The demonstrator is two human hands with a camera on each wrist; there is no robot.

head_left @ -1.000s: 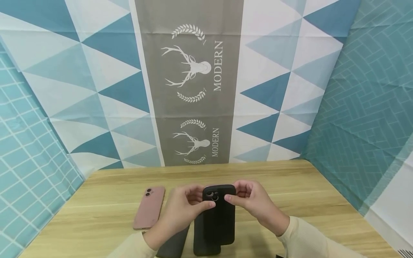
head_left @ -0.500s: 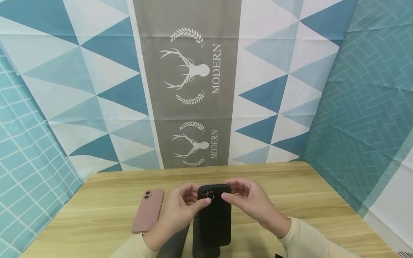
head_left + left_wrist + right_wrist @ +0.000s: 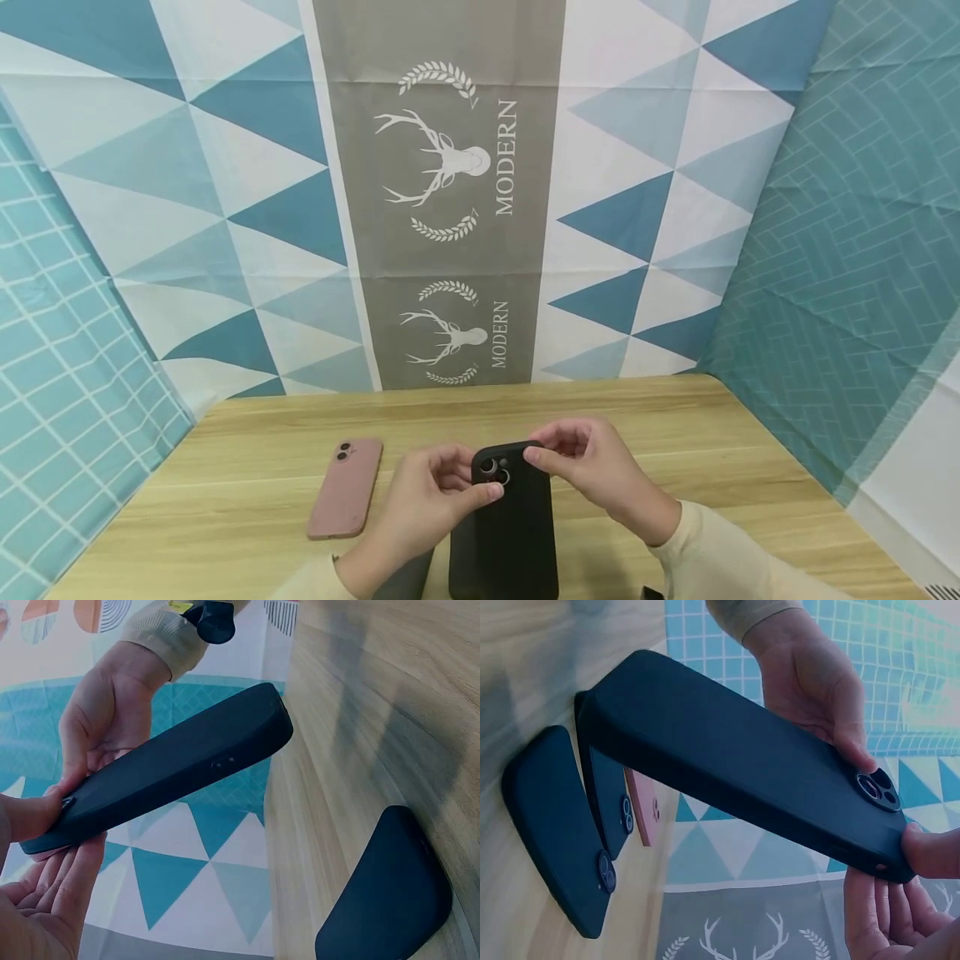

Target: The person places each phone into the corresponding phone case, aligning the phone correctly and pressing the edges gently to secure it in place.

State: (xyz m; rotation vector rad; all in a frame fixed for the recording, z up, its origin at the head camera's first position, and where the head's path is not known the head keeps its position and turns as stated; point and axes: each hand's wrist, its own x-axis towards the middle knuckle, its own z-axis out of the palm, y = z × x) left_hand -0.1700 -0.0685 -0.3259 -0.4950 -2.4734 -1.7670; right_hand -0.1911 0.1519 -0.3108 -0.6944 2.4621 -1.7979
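Note:
Both hands hold a smartphone in a black case (image 3: 513, 537) by its camera end, tilted above the table. My left hand (image 3: 431, 496) pinches the left top corner, its thumb beside the camera lenses. Opposite it, my right hand (image 3: 600, 467) grips the right top corner, thumb on the back and fingers behind. A sliver of pink shows at the held phone's end in the left wrist view. Below lies another black-cased phone (image 3: 559, 825), mostly hidden in the head view. Partly behind my left forearm lies a dark phone (image 3: 405, 577).
A pink phone (image 3: 347, 490) lies back-up on the left of the wooden table (image 3: 675, 433). Patterned cloth (image 3: 442, 167) hangs behind the table. A small black object (image 3: 651, 593) shows at my right sleeve.
The held phone first shifts slightly left, then back right. Its lower end now reaches farther down the head view and covers more of the black phone beneath. Both hands keep their grip.

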